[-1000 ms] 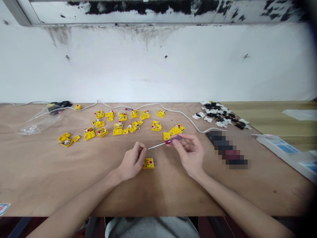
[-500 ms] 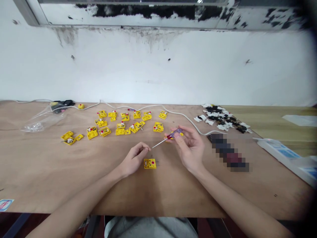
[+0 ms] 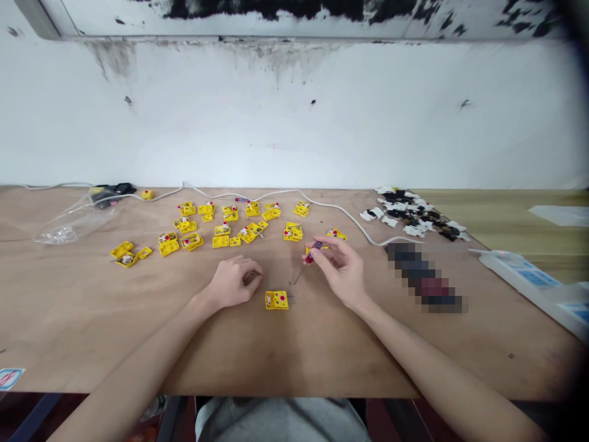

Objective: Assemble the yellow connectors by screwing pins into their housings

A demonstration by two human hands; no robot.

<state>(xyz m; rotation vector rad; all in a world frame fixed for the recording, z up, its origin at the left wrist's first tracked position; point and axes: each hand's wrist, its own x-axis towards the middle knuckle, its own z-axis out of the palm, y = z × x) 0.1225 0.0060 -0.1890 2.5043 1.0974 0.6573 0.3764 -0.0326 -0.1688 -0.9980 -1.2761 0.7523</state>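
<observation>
Over the brown table [image 3: 239, 362], the right hand [image 3: 344, 271] clasps a screwdriver [image 3: 313, 252], tip down; the left hand [image 3: 234, 282], apart from it, curls loosely, its hold unclear. The yellow case [image 3: 277, 300], with thin prongs [image 3: 291, 299] at right and a red dot [image 3: 282, 298], lies between them, slightly nearer.

No lettering seems legible, even on the sticker [image 3: 10, 379].

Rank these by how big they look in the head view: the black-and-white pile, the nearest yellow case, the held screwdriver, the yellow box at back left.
1. Pile
2. Yellow case and screwdriver, unranked: the screwdriver looks longer but thinner, and is partly covered
3. Yellow box, though it lies farther away
</observation>
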